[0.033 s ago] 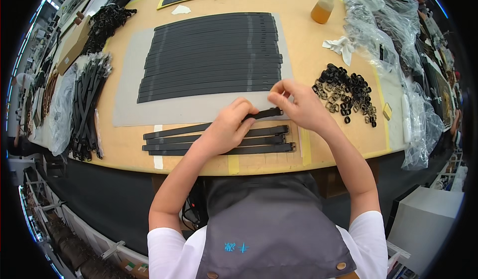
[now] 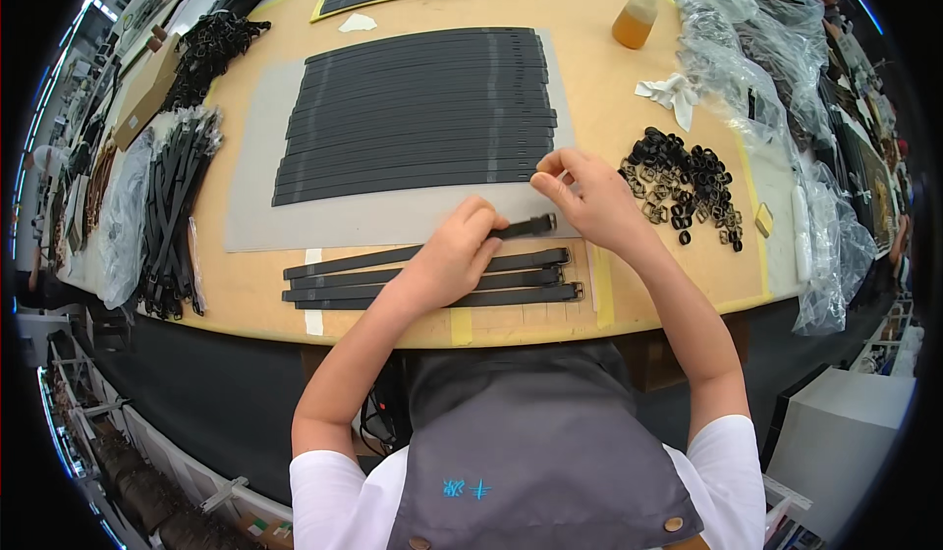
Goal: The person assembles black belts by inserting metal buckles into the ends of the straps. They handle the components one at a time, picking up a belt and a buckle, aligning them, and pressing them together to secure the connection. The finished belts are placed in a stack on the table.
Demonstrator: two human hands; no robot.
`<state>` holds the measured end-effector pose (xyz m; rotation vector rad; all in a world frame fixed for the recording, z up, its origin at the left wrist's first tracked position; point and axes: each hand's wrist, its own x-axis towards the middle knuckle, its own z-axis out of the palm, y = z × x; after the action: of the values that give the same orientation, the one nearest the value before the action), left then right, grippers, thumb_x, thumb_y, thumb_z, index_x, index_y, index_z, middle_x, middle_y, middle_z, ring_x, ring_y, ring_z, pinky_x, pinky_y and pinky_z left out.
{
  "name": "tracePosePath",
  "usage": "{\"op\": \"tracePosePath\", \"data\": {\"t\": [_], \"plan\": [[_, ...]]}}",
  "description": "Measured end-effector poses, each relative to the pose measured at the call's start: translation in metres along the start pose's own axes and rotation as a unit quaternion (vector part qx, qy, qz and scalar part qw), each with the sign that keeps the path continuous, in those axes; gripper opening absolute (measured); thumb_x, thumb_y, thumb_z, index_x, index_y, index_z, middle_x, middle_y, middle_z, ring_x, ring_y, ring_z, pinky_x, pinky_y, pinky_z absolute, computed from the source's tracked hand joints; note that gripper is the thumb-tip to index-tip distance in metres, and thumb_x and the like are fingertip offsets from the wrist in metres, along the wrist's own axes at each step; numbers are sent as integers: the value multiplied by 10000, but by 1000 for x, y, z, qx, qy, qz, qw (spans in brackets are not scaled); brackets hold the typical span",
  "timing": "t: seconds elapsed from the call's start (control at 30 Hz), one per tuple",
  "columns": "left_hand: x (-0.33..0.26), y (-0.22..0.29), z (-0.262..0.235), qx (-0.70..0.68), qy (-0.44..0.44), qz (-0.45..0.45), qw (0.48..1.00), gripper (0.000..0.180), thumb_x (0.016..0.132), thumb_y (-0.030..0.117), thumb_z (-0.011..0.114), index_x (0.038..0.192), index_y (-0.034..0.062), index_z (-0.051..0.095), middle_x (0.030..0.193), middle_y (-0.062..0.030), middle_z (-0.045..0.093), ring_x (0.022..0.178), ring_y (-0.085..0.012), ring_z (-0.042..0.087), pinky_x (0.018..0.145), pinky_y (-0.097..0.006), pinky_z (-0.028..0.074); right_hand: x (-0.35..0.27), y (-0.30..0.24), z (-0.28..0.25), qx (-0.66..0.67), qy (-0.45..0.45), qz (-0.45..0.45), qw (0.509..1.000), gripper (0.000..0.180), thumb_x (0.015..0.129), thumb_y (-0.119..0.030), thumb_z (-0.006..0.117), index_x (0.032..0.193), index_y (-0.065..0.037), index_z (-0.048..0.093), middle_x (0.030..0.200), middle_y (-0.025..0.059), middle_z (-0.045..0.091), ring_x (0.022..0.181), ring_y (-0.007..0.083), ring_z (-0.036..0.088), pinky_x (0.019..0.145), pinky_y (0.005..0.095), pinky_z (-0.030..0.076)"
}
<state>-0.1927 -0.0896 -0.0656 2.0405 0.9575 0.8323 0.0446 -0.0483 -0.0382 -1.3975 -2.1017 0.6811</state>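
Observation:
My left hand (image 2: 454, 257) is closed in a pinch around a black strap (image 2: 530, 227) with a buckle (image 2: 549, 222) at its right end. The strap's tail runs left from under the hand. My right hand (image 2: 596, 202) hovers just above and right of the buckle, apart from it. Its fingers are curled, with a small gap between thumb and forefinger and nothing visible in them. Below the held strap, several buckled black straps (image 2: 511, 280) lie side by side near the table's front edge, partly behind my left hand and forearm.
Beyond my hands, many dark straps (image 2: 422, 118) lie in rows on a grey sheet (image 2: 257, 177). Loose buckles and loops (image 2: 688, 179) form a pile at right. A bottle of amber liquid (image 2: 635, 22) and crumpled white cloth (image 2: 674, 94) sit farther back. Bundled straps (image 2: 175, 206) lie left.
The buckle end of the held strap has shifted very slightly left. My right hand has risen a little away from it; the left keeps its hold.

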Motion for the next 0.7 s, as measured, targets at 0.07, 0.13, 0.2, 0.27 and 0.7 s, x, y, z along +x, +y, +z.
{"op": "tracePosePath", "data": {"t": [0.07,0.13,0.2,0.27,0.7], "plan": [[-3,-1,6,39,-19,24,999,125,951,-30,609,1076,-28,594,1072,-154,541,1034,-339,547,907,-407,478,4,27,17,-92,47,0,995,247,912,-249,754,1017,-43,669,1003,86,654,1011,273,614,851,386,519],[-10,-2,12,78,-8,35,996,104,946,-35,607,1049,-29,592,1073,-152,547,1017,-341,544,899,-401,476,-6,19,17,-85,31,-6,996,233,903,-233,760,999,-44,663,984,83,641,1000,272,609,842,385,516],[-13,1,17,105,-8,40,994,78,934,-34,615,1007,-23,587,1083,-151,549,995,-345,532,905,-407,463,-16,15,17,-70,24,-6,997,222,893,-212,767,968,-44,643,945,85,621,966,274,606,830,390,513],[-16,8,19,124,-24,43,991,81,932,-24,627,1005,-15,592,1083,-146,551,1005,-343,533,918,-417,453,-21,15,19,-55,10,3,998,225,890,-210,768,971,-47,635,937,83,618,965,270,607,827,389,513],[27,2,-14,112,-57,65,990,266,919,73,718,1178,38,668,983,-103,699,900,-268,660,789,-352,528,-26,12,-27,81,22,91,992,197,916,-182,766,988,-14,694,851,90,653,727,174,597,692,323,503]]}}
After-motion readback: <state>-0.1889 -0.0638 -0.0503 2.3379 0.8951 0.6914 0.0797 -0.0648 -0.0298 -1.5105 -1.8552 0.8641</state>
